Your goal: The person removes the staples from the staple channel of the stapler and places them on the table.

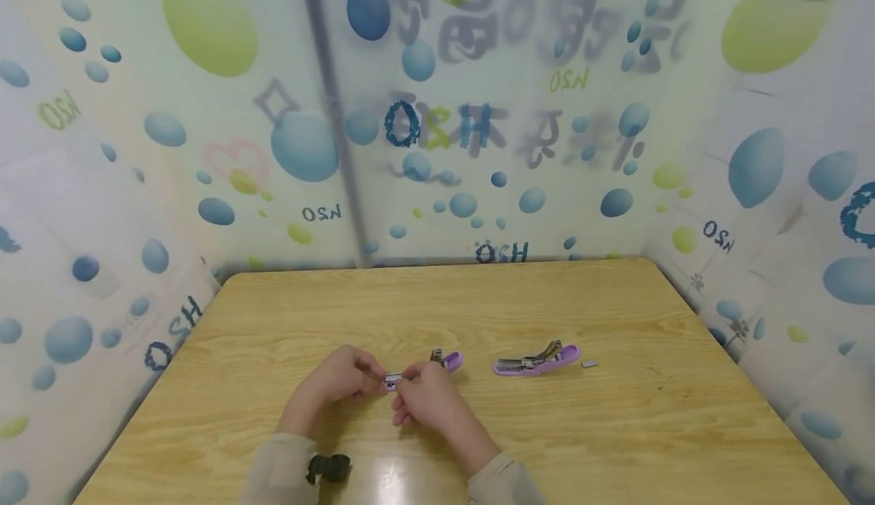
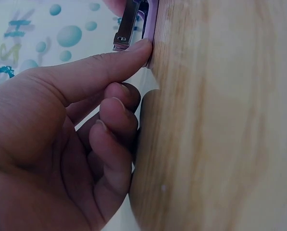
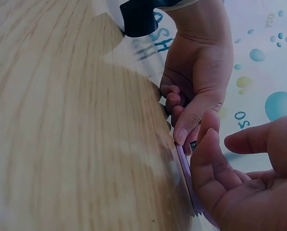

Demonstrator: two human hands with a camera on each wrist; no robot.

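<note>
A purple stapler (image 1: 453,361), swung open, lies on the table between both hands. My left hand (image 1: 347,375) pinches its near-left end between thumb and index finger, the other fingers curled below. In the left wrist view the stapler's metal part (image 2: 127,30) rises beside the thumb tip. Over the middle of the stapler is my right hand (image 1: 429,395), fingertips at the metal channel and covering much of it. The right wrist view has the right thumb (image 3: 249,140) apart from the bent fingers, which lie along the stapler's purple base (image 3: 183,168).
To the right, a second purple stapler (image 1: 536,362) lies opened out on the wooden table (image 1: 615,429). Just beyond its right end is a small grey strip (image 1: 589,364), like staples. Patterned curtains (image 1: 499,216) enclose the table's back and sides.
</note>
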